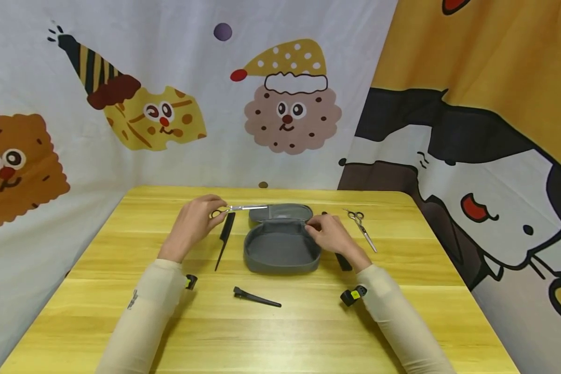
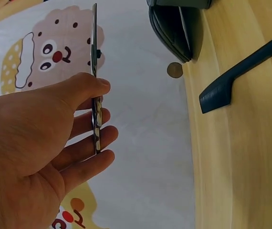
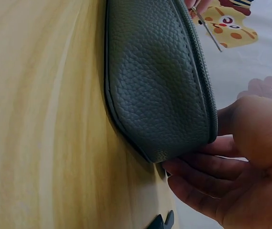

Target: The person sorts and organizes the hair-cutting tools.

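My left hand [image 1: 194, 223] pinches a pair of silver scissors [image 1: 248, 208] between thumb and fingers. The blades point right, over the raised lid of an open grey zip case [image 1: 280, 269]. Edge-on in the left wrist view, the scissors [image 2: 95, 47] stand out from the fingertips. At the case's back right corner, my right hand [image 1: 329, 234] grips the wall. From the right wrist, the thumb reaches over the zipped rim of the case [image 3: 150, 81] and the fingers lie against its outside. The case's inside shows nothing in it.
A black tail comb [image 1: 225, 234] lies left of the case. In front lies a black hair clip [image 1: 257, 297]. To the right is a second pair of scissors [image 1: 362, 231]. A long black item [image 1: 343, 262] is partly hidden under my right hand. A printed curtain hangs behind the table.
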The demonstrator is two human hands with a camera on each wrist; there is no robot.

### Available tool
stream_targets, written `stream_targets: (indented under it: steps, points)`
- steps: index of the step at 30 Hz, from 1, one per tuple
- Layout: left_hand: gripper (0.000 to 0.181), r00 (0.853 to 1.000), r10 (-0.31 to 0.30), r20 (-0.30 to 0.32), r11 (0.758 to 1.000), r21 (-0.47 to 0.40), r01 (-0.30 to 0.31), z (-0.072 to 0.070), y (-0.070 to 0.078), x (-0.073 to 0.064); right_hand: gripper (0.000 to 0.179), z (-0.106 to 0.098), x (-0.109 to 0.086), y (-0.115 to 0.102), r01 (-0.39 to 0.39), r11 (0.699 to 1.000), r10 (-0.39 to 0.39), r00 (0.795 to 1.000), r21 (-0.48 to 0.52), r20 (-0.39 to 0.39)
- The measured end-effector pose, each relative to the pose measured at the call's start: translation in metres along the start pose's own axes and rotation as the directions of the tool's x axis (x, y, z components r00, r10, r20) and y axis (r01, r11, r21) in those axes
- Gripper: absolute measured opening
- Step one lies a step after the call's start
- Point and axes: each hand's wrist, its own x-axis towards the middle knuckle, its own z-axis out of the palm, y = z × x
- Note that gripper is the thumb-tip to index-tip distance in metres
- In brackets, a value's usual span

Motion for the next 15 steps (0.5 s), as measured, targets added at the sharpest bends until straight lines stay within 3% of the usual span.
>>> stream_targets:
  steps: [15]
  points:
    - [0.025, 0.979, -0.047, 0.2, 0.999, 0.008, 0.047, 0.0, -0.013, 0.03, 0.024, 0.002, 0.0, 0.003, 0.025, 0.999, -0.025, 0.999, -0.024, -0.032]
